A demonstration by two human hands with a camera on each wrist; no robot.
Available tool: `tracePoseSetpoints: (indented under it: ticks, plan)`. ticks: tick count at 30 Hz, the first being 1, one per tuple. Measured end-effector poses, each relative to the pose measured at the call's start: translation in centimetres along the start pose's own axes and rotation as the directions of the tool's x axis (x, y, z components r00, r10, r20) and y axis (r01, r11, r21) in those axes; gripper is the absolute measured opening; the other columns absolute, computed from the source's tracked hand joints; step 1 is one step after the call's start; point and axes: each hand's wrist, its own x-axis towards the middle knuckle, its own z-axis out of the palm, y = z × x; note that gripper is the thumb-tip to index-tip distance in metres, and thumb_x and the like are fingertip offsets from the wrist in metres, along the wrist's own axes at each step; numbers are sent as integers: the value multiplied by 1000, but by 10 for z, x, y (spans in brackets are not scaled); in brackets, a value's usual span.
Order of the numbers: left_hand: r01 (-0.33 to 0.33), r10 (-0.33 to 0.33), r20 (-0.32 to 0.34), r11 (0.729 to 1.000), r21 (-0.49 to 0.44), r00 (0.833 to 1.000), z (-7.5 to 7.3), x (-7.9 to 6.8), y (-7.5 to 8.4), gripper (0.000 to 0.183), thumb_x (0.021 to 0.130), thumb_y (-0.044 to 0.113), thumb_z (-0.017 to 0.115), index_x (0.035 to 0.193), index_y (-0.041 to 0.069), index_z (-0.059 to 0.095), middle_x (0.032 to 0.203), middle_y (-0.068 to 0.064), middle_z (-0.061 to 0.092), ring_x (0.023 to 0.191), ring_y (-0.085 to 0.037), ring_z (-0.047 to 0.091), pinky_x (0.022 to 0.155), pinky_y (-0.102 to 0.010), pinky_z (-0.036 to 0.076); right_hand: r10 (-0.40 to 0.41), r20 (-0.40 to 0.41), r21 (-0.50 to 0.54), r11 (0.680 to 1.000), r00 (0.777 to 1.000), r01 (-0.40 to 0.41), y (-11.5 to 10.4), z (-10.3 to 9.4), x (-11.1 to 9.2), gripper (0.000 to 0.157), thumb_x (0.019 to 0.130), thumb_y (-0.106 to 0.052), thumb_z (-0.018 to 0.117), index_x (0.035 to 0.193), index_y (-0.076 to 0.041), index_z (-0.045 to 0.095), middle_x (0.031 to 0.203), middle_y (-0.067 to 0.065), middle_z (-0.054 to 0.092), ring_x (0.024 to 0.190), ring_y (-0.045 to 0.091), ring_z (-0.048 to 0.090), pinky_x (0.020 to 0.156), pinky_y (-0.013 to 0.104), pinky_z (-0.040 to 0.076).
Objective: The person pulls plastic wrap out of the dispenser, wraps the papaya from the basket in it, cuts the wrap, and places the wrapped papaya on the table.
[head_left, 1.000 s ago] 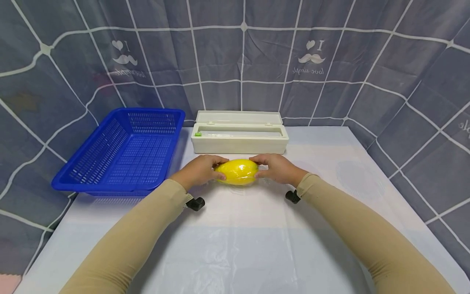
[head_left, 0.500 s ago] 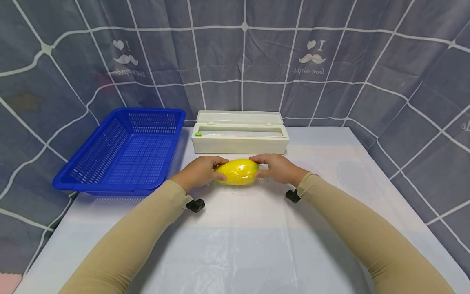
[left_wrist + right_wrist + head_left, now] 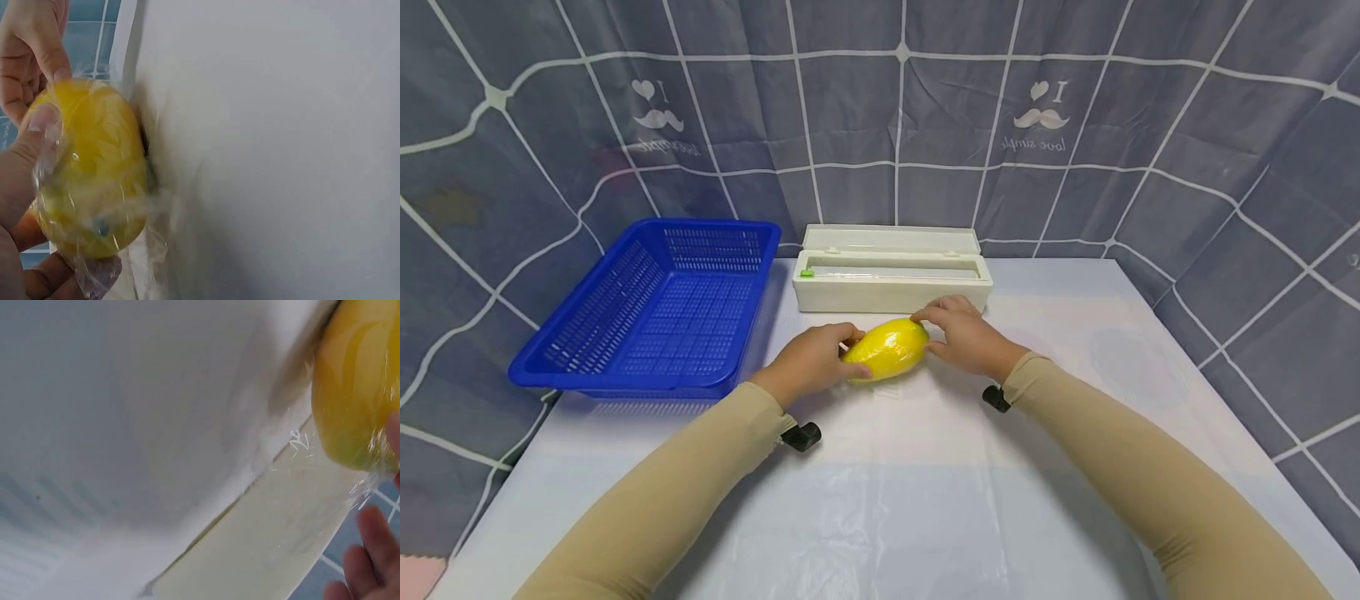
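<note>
A yellow oval fruit (image 3: 891, 347) with a greenish end is wrapped in clear cling film, which shows creased and shiny in both wrist views. My left hand (image 3: 812, 362) grips its left end, with the thumb (image 3: 42, 122) on the near side and fingers bent beneath. At the other end, my right hand (image 3: 966, 337) touches the fruit lightly with thumb and forefinger. The right wrist view catches only part of that hand; some fingers (image 3: 375, 534) lie off the fruit beside loose film. The fruit is tilted, its right end farther from me.
Behind the hands stands a long white cling film dispenser (image 3: 891, 293), its lid raised and a green slider (image 3: 807, 273) at the left. A blue mesh basket (image 3: 632, 379) occupies the left. A white cloth (image 3: 917, 517) covers the table; grey checked curtains (image 3: 850, 108) surround it.
The fruit has turned from level to slanted, its right end swinging away from me. My right fingers have loosened and shifted farther back, while my left hand still grips.
</note>
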Motion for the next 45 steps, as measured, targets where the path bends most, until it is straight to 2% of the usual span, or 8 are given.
tracePoseSetpoints:
  ticks: [4, 9, 16, 23, 28, 31, 38, 45]
  plan:
    - [-5, 5, 13, 1000, -1, 1000, -1, -4, 5, 64, 85, 43, 88, 137, 15, 65, 127, -4, 73, 110, -22, 69, 101, -42, 56, -20, -42, -92, 996, 999, 17, -1, 3, -2, 45, 99, -13, 71, 143, -16, 65, 117, 11, 61, 115, 33, 48, 103, 49, 38]
    - [0, 0, 37, 1000, 4, 999, 1, -9, 9, 67, 83, 41, 90, 138, 14, 62, 131, -5, 70, 117, -24, 65, 105, -44, 54, -12, -22, -34, 999, 1000, 11, -5, 3, -4, 50, 103, -18, 58, 152, -11, 56, 124, 13, 66, 122, 35, 53, 107, 52, 39]
    - [9, -9, 66, 1000, -11, 998, 8, -15, 13, 69, 85, 39, 89, 137, 12, 52, 141, -10, 65, 121, -26, 65, 106, -46, 54, 24, -61, 40, 999, 998, -22, -14, 9, -4, 75, 94, -42, 78, 151, -2, 52, 136, 14, 67, 133, 38, 52, 120, 57, 31]
    - [33, -29, 72, 998, -50, 997, 11, -25, 15, 70, 84, 42, 89, 135, 13, 50, 143, -11, 63, 107, -22, 66, 98, -43, 57, 27, -36, 75, 997, 999, -24, -18, 20, -2, 86, 86, -43, 87, 151, -2, 48, 150, 15, 57, 140, 36, 48, 124, 55, 30]
    - [22, -19, 96, 1000, -22, 995, 11, -30, 15, 74, 84, 43, 90, 138, 12, 50, 138, -9, 65, 96, -18, 64, 88, -39, 56, 27, 12, 109, 994, 1000, -28, -20, 20, -2, 91, 88, -40, 86, 157, -3, 41, 160, 15, 47, 149, 38, 42, 127, 56, 29]
    - [9, -10, 109, 1000, 6, 994, 9, -34, 12, 73, 84, 37, 90, 141, 14, 51, 139, -7, 64, 97, -15, 66, 91, -40, 56, 24, 39, 131, 991, 999, -29, -21, 18, -2, 90, 88, -36, 86, 159, -5, 39, 162, 14, 45, 150, 37, 42, 127, 55, 32]
    - [-77, 61, 164, 993, 93, 985, 0, -44, 6, 70, 85, 21, 89, 144, 23, 51, 133, -2, 69, 107, -16, 71, 98, -44, 57, -20, 89, 97, 995, 996, 11, -20, 16, 0, 90, 93, -32, 81, 165, -10, 32, 172, 12, 32, 156, 39, 32, 128, 57, 29]
    - [-210, 159, 295, 966, 149, 942, -1, -50, 6, 57, 83, 26, 90, 132, 27, 60, 111, 7, 72, 98, -13, 67, 93, -40, 55, -33, 95, 47, 998, 995, 29, -19, 15, -1, 90, 95, -34, 78, 167, -11, 29, 173, 12, 29, 157, 40, 30, 129, 58, 27]
